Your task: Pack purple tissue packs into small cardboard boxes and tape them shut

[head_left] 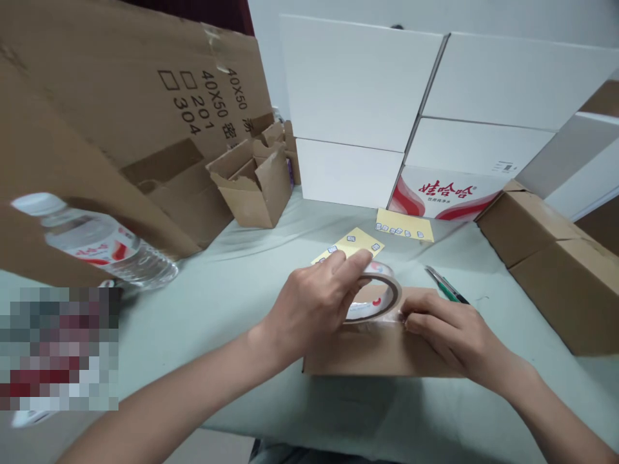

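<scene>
Left hand [312, 306] grips the smooth, circular tape roll [387, 298] by its rim, above a flat cardboard box [348, 354]. Right hand [447, 335], open, presses the clear tape strip [377, 324] against the box's top.

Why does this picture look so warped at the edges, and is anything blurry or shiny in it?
In the head view, the wide lens stretches the cardboard sheet at the left edge and makes the white boxes lean; a blocky pixelated patch hides the lower left corner; soft, even light leaves only faint shadows, with a little shine on the roll of tape and the plastic bottle.
</scene>
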Motion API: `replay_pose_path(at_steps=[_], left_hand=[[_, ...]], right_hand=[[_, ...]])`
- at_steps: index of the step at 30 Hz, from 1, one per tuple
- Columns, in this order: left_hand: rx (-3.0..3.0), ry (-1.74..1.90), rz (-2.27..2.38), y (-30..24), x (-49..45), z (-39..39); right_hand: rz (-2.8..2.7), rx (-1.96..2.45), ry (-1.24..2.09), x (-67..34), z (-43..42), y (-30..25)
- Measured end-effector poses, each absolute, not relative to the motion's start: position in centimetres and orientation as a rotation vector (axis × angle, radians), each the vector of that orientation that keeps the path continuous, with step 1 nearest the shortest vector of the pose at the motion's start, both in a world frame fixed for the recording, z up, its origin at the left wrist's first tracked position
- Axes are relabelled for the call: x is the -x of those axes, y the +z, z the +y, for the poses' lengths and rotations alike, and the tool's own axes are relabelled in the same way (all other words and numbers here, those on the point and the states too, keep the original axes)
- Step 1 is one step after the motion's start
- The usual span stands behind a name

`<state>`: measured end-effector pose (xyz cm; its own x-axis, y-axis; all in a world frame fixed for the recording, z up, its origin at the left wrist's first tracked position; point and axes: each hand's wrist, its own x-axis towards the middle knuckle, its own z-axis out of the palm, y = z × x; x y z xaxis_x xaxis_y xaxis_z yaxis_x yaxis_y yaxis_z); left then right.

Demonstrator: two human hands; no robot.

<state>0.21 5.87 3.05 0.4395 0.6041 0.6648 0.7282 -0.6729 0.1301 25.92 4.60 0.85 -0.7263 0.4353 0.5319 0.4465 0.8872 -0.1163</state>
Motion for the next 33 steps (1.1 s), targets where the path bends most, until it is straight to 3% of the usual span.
replay_pose_path(at_steps=[10, 17, 20, 26, 30, 33], left_hand=[[2.383, -0.834, -1.016, 2.4, -1.1, 6.2], [2.418, -0.731, -1.018, 3.2, -1.8, 5.7], [2.590, -0.936, -1.160, 3.3, -1.3, 5.6], [2.832, -1.725, -1.763, 1.6, 0.2, 4.3], [2.819, -1.833, -1.895, -0.5, 0.5, 3.5], [2.784, -1.906, -1.868, -1.4, 0.6, 3.1]], right_hand=[[-2.603, 0.627, -0.100, -26.4, 4.6, 0.1], [-2.754, 0.789, 0.127, -25.8, 3.0, 1.5], [-2.794, 0.849, -0.009, -24.7, 2.8, 1.3], [-2.763, 0.914, -0.106, -23.4, 2.3, 0.9], [-2.676, 0.839, 0.085, -27.3, 2.0, 1.1], [-2.368, 1.197, 0.164, -32.7, 3.4, -0.5]])
